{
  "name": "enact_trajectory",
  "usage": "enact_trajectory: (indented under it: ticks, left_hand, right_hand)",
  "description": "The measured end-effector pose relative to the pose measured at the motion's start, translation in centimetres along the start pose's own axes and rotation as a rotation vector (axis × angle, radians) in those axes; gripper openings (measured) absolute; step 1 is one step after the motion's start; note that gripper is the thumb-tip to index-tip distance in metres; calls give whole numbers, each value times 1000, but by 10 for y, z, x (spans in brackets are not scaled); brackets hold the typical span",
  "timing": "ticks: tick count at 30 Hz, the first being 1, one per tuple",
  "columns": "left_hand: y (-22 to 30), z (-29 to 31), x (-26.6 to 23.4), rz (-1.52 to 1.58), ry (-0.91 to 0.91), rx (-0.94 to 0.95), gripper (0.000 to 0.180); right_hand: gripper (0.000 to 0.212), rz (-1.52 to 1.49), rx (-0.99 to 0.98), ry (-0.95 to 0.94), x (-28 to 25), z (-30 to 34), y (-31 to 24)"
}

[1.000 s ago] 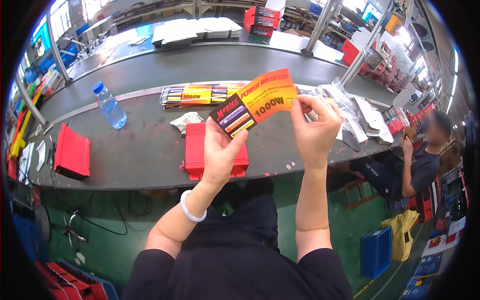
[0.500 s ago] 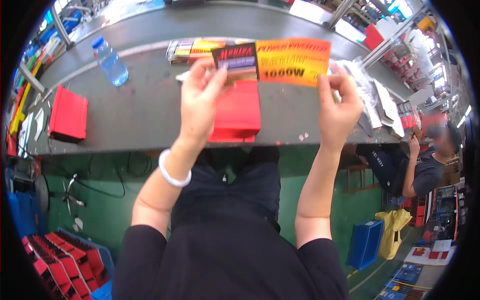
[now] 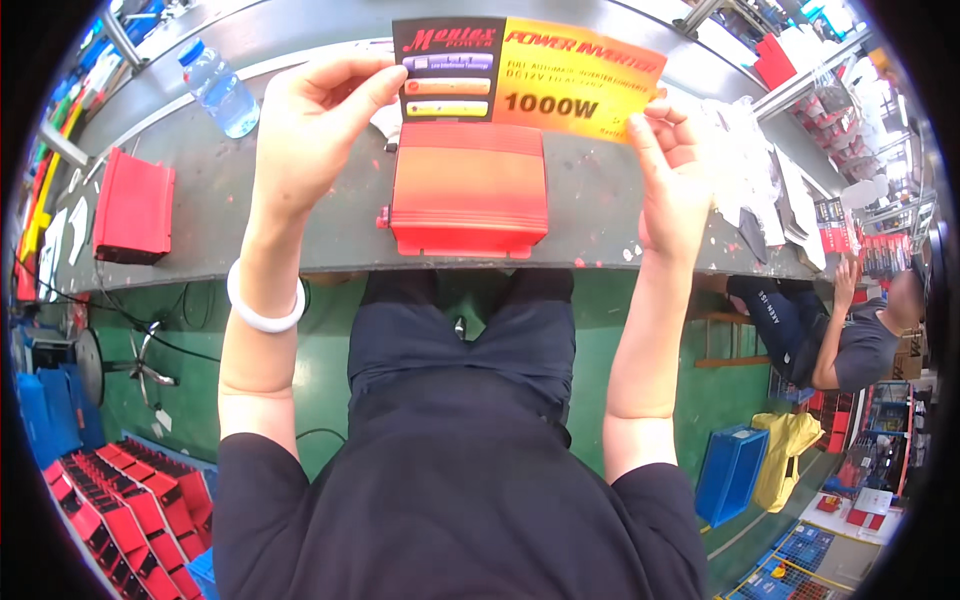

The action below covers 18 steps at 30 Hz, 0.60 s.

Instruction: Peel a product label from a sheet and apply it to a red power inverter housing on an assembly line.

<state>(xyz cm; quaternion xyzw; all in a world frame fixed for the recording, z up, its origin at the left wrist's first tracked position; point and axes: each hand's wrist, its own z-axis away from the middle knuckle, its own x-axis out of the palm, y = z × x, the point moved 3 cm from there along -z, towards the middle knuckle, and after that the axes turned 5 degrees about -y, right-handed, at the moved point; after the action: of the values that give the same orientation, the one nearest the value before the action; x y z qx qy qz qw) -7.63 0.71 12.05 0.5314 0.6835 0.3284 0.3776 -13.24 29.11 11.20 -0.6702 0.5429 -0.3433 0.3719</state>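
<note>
Head view: the left hand (image 3: 305,130) and right hand (image 3: 675,175) each pinch an end of the orange-and-black label (image 3: 530,75), stretched flat just above the red ribbed housing (image 3: 468,190), which sits at the grey workbench (image 3: 200,240) near edge.

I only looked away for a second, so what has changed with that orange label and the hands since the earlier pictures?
Both hands have spread the label out flat: the left hand now pinches its dark end, the right hand its orange end, held level above the red box. A second ago it was tilted, mostly in the left hand. The box, the bottle and the second red box stayed on the bench.
</note>
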Motion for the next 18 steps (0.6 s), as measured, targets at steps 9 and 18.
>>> enact_trajectory:
  ticks: [9, 18]
  left_hand:
    - [-8, -2, -3, 106, 20, -19, 16]
    - [-24, 0, -3, 130, 14, -125, 21]
  right_hand:
    - [10, 35, -28, 68, 7, 0, 14]
    - [15, 97, -54, 149, 4, 19, 27]
